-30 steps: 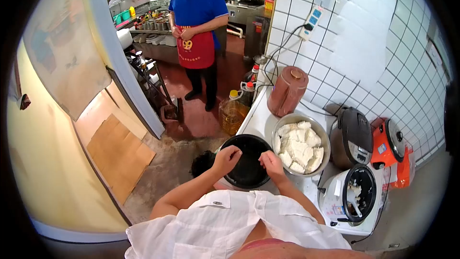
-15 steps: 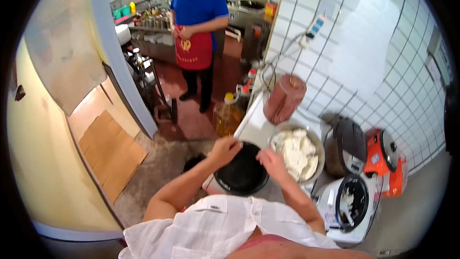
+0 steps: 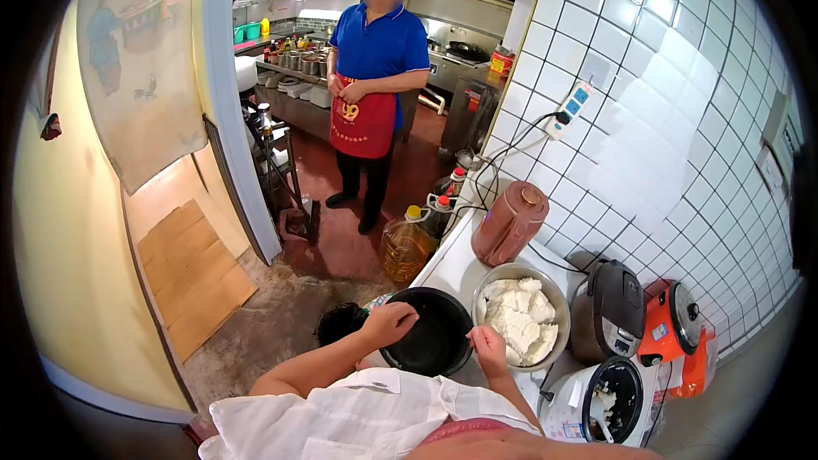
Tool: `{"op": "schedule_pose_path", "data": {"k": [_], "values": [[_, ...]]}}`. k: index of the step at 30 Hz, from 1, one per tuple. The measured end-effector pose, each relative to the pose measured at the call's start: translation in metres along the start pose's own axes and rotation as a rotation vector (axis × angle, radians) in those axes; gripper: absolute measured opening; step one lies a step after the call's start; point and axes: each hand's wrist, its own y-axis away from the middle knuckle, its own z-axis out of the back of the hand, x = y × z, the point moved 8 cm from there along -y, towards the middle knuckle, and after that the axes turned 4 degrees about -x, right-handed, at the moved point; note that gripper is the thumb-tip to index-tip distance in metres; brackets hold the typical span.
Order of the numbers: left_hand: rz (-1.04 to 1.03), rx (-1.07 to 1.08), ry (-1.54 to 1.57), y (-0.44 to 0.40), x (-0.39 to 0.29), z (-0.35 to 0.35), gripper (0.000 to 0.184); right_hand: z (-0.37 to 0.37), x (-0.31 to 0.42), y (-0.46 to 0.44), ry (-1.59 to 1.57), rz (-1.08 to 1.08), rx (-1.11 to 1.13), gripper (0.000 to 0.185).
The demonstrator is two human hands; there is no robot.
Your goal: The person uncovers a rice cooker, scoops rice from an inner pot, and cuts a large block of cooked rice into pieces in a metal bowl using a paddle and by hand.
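A black round pot (image 3: 436, 334) stands at the front of the white tabletop, its dark inside facing up. My left hand (image 3: 390, 324) is over its left rim, fingers curled closed. On the opposite side my right hand (image 3: 487, 349) is at the right rim, with the fingertips pinched together. Whether either hand touches the pot or holds something small, I cannot make out. Just right of my right hand sits a metal bowl (image 3: 562, 324) heaped with a white, lumpy food (image 3: 521, 319) that looks like cooked rice.
Behind the bowl stands a reddish-brown jug (image 3: 509, 223). To the right are a dark rice cooker (image 3: 607, 311), an orange cooker (image 3: 669, 324) and an open white rice cooker (image 3: 567, 400). An oil bottle (image 3: 405, 247) stands on the floor. A person in a red apron (image 3: 365, 123) faces this way.
The view has tilted upward, so the room and tabletop sit lower in the picture. Both hands have shifted slightly toward my body relative to the black pot, fingers still closed.
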Motion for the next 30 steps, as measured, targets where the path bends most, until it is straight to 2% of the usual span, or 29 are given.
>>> {"op": "schedule_pose_path", "data": {"k": [30], "values": [[-0.01,-0.092,-0.01,0.001,0.004,0.003,0.01,0.002,-0.008,0.002,0.015,0.029,-0.054,0.023]]}}
